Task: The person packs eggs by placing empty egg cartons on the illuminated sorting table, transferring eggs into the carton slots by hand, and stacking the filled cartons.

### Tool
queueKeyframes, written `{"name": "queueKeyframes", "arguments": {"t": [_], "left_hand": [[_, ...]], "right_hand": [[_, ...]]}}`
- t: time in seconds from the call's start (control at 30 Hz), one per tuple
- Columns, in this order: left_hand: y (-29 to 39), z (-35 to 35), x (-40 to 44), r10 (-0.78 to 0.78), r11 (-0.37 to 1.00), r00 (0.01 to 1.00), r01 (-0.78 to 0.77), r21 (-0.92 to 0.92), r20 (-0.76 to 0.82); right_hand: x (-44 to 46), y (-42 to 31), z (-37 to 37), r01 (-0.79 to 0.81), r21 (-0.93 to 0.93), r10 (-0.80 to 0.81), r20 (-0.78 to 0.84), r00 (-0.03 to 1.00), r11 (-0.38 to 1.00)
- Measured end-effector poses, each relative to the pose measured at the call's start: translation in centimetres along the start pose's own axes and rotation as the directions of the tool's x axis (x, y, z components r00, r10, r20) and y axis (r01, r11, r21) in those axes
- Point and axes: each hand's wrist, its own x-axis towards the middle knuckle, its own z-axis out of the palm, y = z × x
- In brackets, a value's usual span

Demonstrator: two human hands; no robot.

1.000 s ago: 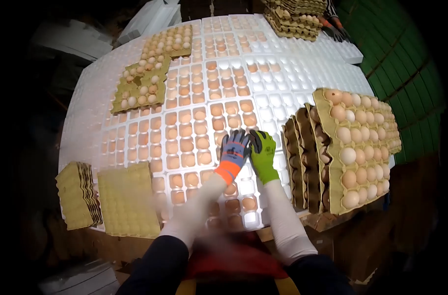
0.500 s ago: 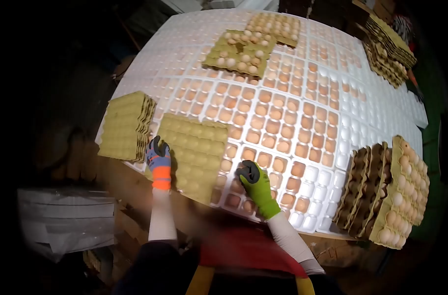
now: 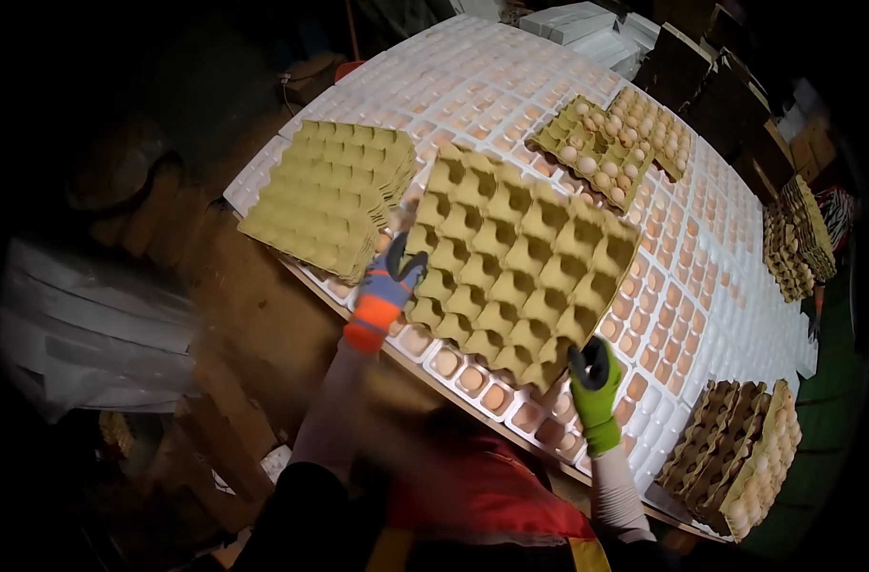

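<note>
An empty yellowish pulp egg tray (image 3: 520, 262) is held tilted over the table's near side, its hollows facing me. My left hand (image 3: 389, 286), in a blue-and-orange glove with dark fingertips, is closed at the tray's left edge. In a green glove with dark fingers, my right hand (image 3: 598, 396) is curled at the lower right corner, its fingertips against the tray. Under the tray lie white plastic egg trays (image 3: 573, 467) with brown eggs (image 3: 471, 378) in their cells. A stack of pulp trays (image 3: 320, 195) stands just left of my left hand.
Farther back, two pulp trays with eggs (image 3: 596, 148) rest on the white trays. At the right edge, several pulp trays (image 3: 716, 448) stand on edge beside an egg-filled one (image 3: 763, 467). More pulp trays (image 3: 798, 238) are stacked at the far right. Plastic-wrapped white packs (image 3: 101, 324) lie lower left.
The pulp tray, lying bumps up before, is now raised with its hollows showing. My right hand has come to its lower right corner. The whole view has turned.
</note>
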Motion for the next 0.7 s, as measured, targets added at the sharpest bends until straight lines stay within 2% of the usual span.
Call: {"name": "queueKeyframes", "arguments": {"t": [0.07,0.1,0.13,0.17,0.2,0.23,0.27,0.3,0.33,0.4,0.43,0.47,0.53,0.57,0.6,0.63,0.67,0.7], "left_hand": [[3.0,-5.2,1.1,-0.108,0.945,0.994,0.100,-0.313,-0.007],[3.2,-7.8,1.1,-0.128,0.904,0.984,0.067,-0.421,-0.120],[2.6,-10.2,1.3,-0.157,0.854,0.961,0.017,-0.520,-0.227],[1.7,-12.2,1.7,-0.207,0.863,0.898,-0.020,-0.505,-0.389],[0.6,-14.1,2.4,-0.247,0.873,0.807,-0.055,-0.484,-0.537],[-1.8,-16.2,3.0,-0.287,0.876,0.797,-0.007,-0.482,-0.532],[-4.6,-17.9,3.4,-0.327,0.877,0.781,0.042,-0.478,-0.532],[-6.3,-19.1,3.6,-0.401,0.908,0.750,0.249,-0.337,-0.527],[-7.8,-18.2,3.6,-0.345,0.938,0.687,0.222,-0.267,-0.640],[-17.2,-17.1,3.8,-0.265,0.954,0.593,0.278,-0.116,-0.760],[-18.7,-16.2,3.3,-0.252,0.954,0.549,0.281,-0.108,-0.797],[-19.3,-14.6,2.9,-0.243,0.953,0.502,0.283,-0.108,-0.830],[-12.0,-14.4,1.9,-0.457,0.875,0.669,0.457,-0.162,-0.586],[-9.5,-13.8,1.3,-0.453,0.882,0.730,0.281,-0.379,-0.512],[-12.3,-14.2,0.5,-0.458,0.879,0.728,0.284,-0.383,-0.510],[-16.9,-14.9,-0.5,-0.197,0.979,0.771,0.193,-0.072,-0.606],[-16.9,-15.5,-1.1,-0.332,0.935,0.674,0.327,-0.136,-0.660],[-16.8,-16.1,-1.6,-0.457,0.871,0.556,0.440,-0.221,-0.694]], "right_hand": [[6.2,-2.0,0.9,0.039,0.048,-0.040,0.005,0.999,0.998],[9.5,-3.6,1.8,0.069,0.047,-0.069,-0.003,0.998,0.997],[13.1,-3.7,4.0,0.070,0.121,-0.071,0.007,0.997,0.990],[16.5,-7.0,6.3,0.095,0.241,-0.128,0.127,0.984,0.966],[19.6,-9.2,9.5,0.086,0.473,-0.197,0.191,0.962,0.877],[22.9,-9.8,13.4,0.179,0.513,-0.315,0.191,0.930,0.839],[24.8,-12.1,15.6,0.203,0.425,-0.341,0.280,0.898,0.882],[25.4,-13.4,18.6,0.236,0.403,-0.355,0.253,0.900,0.884],[26.0,-14.0,21.6,0.273,0.379,-0.374,0.224,0.900,0.884],[27.3,-11.9,27.5,0.602,0.180,-0.609,-0.019,0.793,0.778],[26.9,-11.1,29.0,0.560,0.230,-0.565,-0.049,0.824,0.796],[26.7,-9.7,30.4,0.510,0.154,-0.506,-0.066,0.860,0.846],[25.8,-6.8,32.7,0.365,-0.007,-0.364,-0.062,0.929,0.931],[26.0,-6.2,33.6,0.368,-0.013,-0.368,-0.056,0.928,0.930],[26.1,-5.9,34.4,0.218,0.007,-0.218,-0.004,0.976,0.976],[26.2,-5.6,34.9,0.060,0.018,-0.061,0.048,0.997,0.998],[25.8,-6.2,34.7,0.055,0.011,-0.056,0.044,0.998,0.998],[24.9,-7.9,34.2,-0.208,0.272,0.142,0.243,0.960,0.940]]}}
